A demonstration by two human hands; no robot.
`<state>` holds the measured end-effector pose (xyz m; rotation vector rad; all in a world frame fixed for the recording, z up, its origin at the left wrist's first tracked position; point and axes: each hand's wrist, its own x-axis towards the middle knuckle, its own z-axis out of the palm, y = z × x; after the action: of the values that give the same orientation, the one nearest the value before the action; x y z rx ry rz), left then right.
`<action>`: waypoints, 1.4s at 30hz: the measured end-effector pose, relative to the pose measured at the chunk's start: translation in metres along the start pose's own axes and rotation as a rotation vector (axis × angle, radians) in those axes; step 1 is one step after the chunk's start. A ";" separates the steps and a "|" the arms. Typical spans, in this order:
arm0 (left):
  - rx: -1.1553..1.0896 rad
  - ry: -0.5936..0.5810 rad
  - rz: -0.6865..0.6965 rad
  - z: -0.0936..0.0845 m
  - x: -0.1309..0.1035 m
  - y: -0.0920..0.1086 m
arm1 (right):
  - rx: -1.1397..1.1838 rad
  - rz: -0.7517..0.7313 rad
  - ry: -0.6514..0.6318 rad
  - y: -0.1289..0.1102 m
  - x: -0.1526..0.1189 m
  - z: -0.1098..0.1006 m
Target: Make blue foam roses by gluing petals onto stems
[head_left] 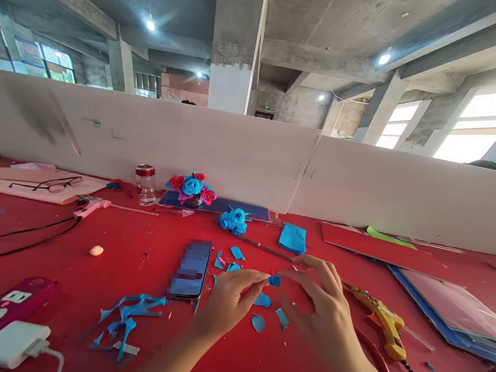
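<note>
In the head view, your left hand [235,298] pinches a small blue paper roll [273,280] between thumb and fingertips, above the red table [254,366]. Your right hand [328,302] is partly open beside the roll, fingers curved, near loose blue scraps [282,318].

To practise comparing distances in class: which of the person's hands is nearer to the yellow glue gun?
Right. The right hand is just left of the yellow glue gun; the left hand is farther left, pinching a small blue roll.
</note>
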<state>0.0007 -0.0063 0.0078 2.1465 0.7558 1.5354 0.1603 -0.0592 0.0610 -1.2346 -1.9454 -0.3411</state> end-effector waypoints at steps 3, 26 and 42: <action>-0.019 0.024 -0.040 0.000 -0.001 -0.003 | 0.025 -0.006 -0.002 0.002 0.000 -0.004; -0.515 0.110 -0.740 0.006 0.011 -0.003 | 1.089 0.679 -0.351 0.010 -0.027 0.083; -0.493 -0.094 -0.613 0.007 0.009 -0.009 | 0.824 0.658 -0.285 0.015 -0.036 0.085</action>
<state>0.0078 0.0062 0.0074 1.4361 0.8008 1.1330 0.1402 -0.0252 -0.0238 -1.2750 -1.4961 0.9215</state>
